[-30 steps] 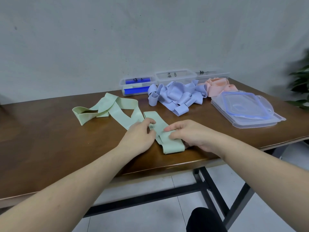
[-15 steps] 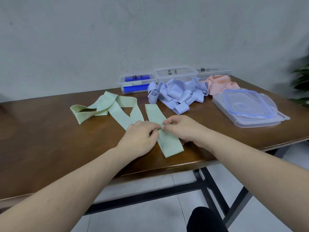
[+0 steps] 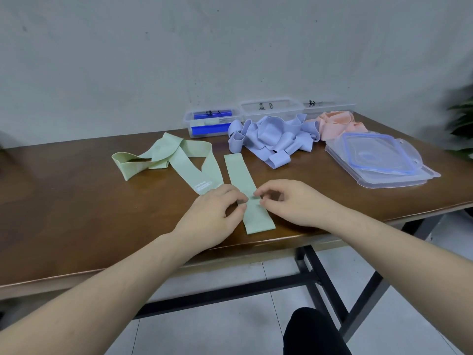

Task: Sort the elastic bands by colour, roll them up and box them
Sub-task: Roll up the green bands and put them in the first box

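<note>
Flat pale-green elastic band (image 3: 245, 190) now lies straight on brown wooden table (image 3: 76, 201), folded near end gone. Left hand (image 3: 217, 216) and right hand (image 3: 284, 201) pinch its middle, fingertips closer together than before.

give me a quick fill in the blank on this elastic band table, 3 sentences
1. Both hands touch a flat band coloured ____.
2. The heap between the green bands and the pink bands is coloured ____.
3. The stacked lids lie at the table's ____ end.

Missing words: green; blue; right
</note>
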Demonstrator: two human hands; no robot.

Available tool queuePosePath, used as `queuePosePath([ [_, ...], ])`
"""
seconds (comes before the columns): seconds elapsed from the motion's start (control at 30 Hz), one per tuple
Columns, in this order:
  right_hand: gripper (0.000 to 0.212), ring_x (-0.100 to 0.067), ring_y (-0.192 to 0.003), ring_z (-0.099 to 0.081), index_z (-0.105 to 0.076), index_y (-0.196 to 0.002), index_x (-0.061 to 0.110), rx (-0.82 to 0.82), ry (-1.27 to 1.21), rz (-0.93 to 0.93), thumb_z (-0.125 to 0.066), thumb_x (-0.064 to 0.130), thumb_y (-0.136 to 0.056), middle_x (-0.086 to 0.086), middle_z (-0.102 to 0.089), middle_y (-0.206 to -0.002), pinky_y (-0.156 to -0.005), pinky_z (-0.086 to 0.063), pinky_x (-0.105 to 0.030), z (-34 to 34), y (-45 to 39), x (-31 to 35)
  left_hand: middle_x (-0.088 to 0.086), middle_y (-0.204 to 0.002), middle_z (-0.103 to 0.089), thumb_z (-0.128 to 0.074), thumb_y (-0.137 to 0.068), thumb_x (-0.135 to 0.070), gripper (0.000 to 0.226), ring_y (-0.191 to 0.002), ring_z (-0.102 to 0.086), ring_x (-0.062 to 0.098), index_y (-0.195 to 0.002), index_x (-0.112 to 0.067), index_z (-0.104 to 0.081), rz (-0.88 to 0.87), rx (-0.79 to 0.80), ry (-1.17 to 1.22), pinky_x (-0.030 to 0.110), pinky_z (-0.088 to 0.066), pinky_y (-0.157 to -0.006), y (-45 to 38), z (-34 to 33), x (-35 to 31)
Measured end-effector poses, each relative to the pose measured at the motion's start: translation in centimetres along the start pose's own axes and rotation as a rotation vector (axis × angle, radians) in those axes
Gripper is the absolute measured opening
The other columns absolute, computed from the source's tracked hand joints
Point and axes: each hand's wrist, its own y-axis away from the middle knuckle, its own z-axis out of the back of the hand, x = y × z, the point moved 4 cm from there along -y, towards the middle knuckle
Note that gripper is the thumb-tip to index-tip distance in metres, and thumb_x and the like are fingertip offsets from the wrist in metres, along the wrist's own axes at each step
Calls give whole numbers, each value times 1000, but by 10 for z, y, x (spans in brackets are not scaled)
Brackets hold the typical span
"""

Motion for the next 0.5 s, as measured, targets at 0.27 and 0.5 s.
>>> queuePosePath([
  [0.27,28,-8,-102,-56,-70,-121,34,24,74,229,-64,38,-94,23,-61,-118,-91,-43,-17,-7,33,-11,-24,-115,-61,-55,-89,-56,35,-114,-54,2,-113,-35,-70,-108,14,120,34,-44,-102,25,0,-4],
  [0.5,25,-5,-116,-54,-74,-114,34,0,106,304,-65,42,-92,23,-61,-118,-104,-43,-32,-8,43,-9,-18,-111,-65,-58,-88,-53,36,-101,-58,5,-110,-30,-75,-194,-23,68,32,-48,-93,31,0,-12],
])
